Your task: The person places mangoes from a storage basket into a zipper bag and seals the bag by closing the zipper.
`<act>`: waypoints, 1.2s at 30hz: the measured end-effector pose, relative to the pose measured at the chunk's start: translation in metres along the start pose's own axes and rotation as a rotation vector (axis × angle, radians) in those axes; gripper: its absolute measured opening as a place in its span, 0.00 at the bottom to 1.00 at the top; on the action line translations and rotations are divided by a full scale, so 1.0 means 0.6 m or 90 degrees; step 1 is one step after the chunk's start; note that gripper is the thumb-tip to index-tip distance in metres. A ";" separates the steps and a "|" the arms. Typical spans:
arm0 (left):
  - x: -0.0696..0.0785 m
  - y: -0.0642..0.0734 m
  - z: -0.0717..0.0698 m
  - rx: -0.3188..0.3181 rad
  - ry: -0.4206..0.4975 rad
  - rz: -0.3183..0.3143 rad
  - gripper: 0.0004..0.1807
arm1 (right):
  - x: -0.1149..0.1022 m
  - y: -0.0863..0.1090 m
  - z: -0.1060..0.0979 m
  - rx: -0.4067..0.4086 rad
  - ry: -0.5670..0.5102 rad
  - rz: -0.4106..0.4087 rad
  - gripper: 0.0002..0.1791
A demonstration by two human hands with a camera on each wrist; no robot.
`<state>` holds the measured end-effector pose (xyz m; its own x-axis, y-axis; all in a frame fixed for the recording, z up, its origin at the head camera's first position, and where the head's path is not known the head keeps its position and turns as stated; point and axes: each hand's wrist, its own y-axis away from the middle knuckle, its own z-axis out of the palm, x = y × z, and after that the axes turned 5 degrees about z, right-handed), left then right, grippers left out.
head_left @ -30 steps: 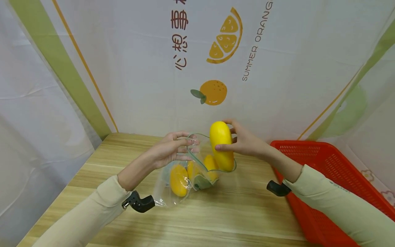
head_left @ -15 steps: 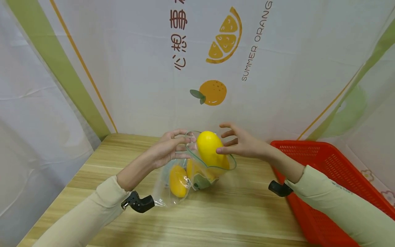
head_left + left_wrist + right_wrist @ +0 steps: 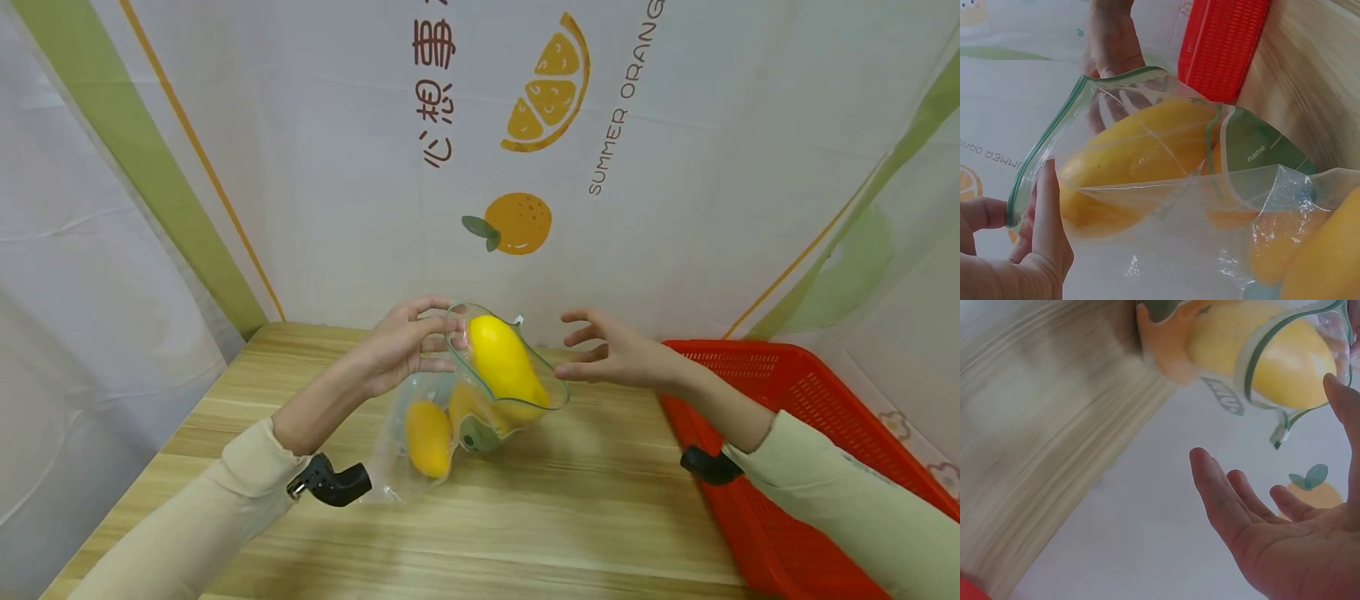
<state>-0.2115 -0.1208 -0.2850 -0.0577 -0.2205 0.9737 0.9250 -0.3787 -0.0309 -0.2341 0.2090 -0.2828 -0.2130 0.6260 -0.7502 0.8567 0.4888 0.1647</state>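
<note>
A clear zip bag (image 3: 480,387) with a green rim leans over the wooden table, its mouth spread wide. My left hand (image 3: 405,337) holds the bag's rim at the left; in the left wrist view the rim runs between thumb and fingers. A bright yellow mango (image 3: 504,358) lies tilted inside, just below the mouth. Under it sit several more yellow mangoes, one of them a mango (image 3: 429,437) low in the bag's left part. My right hand (image 3: 618,350) stands just right of the mouth, fingers spread and holding nothing, its thumb tip close to the rim.
A red plastic basket (image 3: 720,433) stands at the table's right side, under the right forearm. Behind the wooden table (image 3: 480,533) hangs a white printed curtain (image 3: 337,167). Each wrist carries a black camera mount (image 3: 333,483).
The right hand has let go of the yellow mango and drawn back to the right. That mango has slid down into the bag. The left hand has risen slightly with the rim.
</note>
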 end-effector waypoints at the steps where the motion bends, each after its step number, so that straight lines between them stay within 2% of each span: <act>1: 0.002 0.000 0.000 0.003 0.000 0.000 0.23 | 0.003 0.001 -0.001 0.000 -0.007 0.002 0.47; 7: 0.010 0.003 0.000 0.014 0.003 0.007 0.21 | 0.024 -0.006 0.002 -0.002 -0.089 0.001 0.39; 14: 0.012 0.006 0.002 0.008 0.005 0.002 0.22 | 0.041 -0.023 0.029 -0.047 -0.183 0.014 0.20; 19: 0.014 0.008 -0.001 0.006 0.005 0.005 0.22 | 0.041 -0.028 0.041 -0.060 -0.213 -0.013 0.06; 27: 0.027 0.015 -0.019 0.012 0.008 0.030 0.24 | 0.022 -0.020 0.038 -0.021 -0.283 -0.005 0.07; 31: 0.039 0.018 -0.025 0.012 0.013 0.040 0.21 | -0.001 -0.013 0.035 0.017 -0.312 -0.002 0.08; 36: 0.066 0.025 -0.027 0.014 0.033 0.053 0.16 | -0.040 -0.002 0.026 0.071 -0.330 -0.027 0.07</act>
<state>-0.2058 -0.1496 -0.2505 0.0004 -0.2975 0.9547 0.9352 -0.3379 -0.1057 -0.2226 0.1839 -0.2751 -0.0129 0.2110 -0.9774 0.9030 0.4223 0.0792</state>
